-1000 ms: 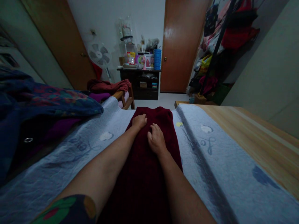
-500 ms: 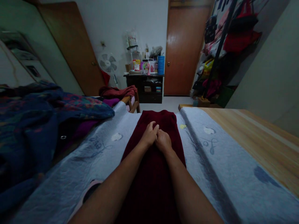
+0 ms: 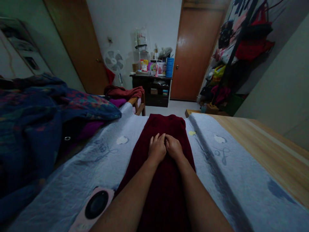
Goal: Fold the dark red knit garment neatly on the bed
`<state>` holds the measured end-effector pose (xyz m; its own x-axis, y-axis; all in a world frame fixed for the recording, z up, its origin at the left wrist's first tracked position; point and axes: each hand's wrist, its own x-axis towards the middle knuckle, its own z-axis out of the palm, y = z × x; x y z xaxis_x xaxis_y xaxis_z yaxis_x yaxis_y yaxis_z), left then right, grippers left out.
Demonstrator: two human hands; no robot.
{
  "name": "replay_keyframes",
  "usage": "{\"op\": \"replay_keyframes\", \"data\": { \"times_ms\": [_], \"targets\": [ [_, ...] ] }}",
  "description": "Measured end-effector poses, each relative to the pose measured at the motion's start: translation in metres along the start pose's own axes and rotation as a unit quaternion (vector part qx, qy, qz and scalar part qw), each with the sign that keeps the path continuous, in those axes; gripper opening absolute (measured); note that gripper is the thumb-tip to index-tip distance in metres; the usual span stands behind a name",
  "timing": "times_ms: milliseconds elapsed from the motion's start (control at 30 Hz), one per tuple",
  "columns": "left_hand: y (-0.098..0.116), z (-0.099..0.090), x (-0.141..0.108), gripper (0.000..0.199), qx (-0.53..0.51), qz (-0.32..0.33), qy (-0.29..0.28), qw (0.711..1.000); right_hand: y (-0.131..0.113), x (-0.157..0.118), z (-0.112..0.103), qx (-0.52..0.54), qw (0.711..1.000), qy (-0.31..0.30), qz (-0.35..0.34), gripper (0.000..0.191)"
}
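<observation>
A long dark red cloth (image 3: 164, 187) runs from the bottom of the view to the far edge of the blue-grey bedspread (image 3: 231, 174). My left hand (image 3: 157, 148) lies palm down on the cloth, its fingers apart and pointing forward. Close against it on the right, my right hand (image 3: 173, 147) has its fingers curled together near the left hand's index finger. Whatever the right fingers pinch is too small to make out. A pink object with a round dark disc (image 3: 97, 204) rests on the bedspread beside my left forearm.
Dark blue patterned clothes (image 3: 48, 116) are heaped on the left. A reddish cloth (image 3: 125, 92) hangs over a wooden frame. Wooden boards (image 3: 260, 135) border the bedspread on the right. Beyond stand a fan (image 3: 114, 61), a dark cabinet (image 3: 151, 93) and a door (image 3: 190, 51).
My left hand has flattened, with its fingers spreading on the cloth. The view has shifted slightly, and more of the pink object shows.
</observation>
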<state>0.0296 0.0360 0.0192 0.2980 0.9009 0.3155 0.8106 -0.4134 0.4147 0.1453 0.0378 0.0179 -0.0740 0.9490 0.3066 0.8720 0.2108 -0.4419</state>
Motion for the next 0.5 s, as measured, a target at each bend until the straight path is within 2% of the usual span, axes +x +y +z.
{"op": "replay_keyframes", "data": {
  "times_ms": [167,300,500],
  "targets": [
    [-0.001,-0.0028,-0.003,0.055,0.025,-0.015,-0.035,0.999,-0.0007,-0.001,0.0003,-0.083,0.993,-0.009,0.084,0.043],
    [-0.0049,-0.0022,-0.0033,0.054,0.017,-0.011,-0.036,0.999,0.0006,-0.0009,-0.0011,-0.12,0.978,-0.019,0.166,0.053],
    [-0.009,0.0,-0.0039,0.053,0.001,-0.011,-0.03,1.0,0.0055,0.0037,-0.0005,-0.083,0.979,-0.063,0.177,0.055]
  ]
}}
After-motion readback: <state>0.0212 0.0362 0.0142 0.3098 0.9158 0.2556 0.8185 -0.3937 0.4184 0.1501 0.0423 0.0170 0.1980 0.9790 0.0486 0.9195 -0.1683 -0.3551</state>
